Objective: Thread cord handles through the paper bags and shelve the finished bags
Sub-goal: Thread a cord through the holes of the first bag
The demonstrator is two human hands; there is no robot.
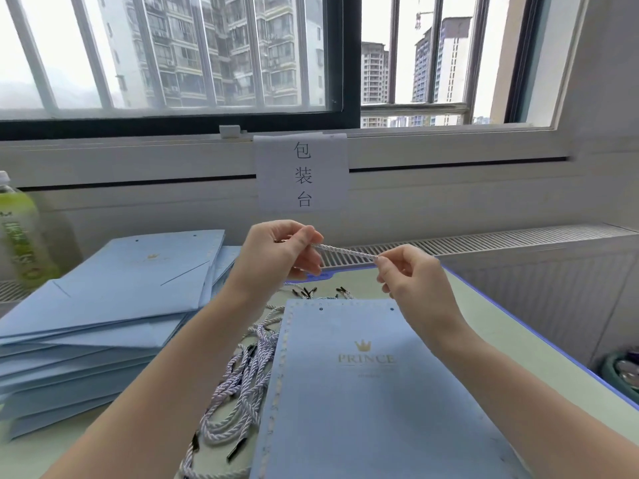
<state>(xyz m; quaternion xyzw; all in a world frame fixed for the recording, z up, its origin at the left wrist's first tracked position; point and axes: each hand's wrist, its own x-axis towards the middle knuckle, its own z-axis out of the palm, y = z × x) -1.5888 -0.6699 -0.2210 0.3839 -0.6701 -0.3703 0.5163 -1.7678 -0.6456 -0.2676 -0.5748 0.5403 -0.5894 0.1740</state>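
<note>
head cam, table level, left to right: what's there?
Green bottle → stack of blue bags → pile of cords → flat bag → green bin. Above, the left hand and right hand pinch one cord.

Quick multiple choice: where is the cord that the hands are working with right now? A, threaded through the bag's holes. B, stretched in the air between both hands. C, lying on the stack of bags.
B: the left hand and right hand each pinch an end of the cord, held taut above the bag.
</note>
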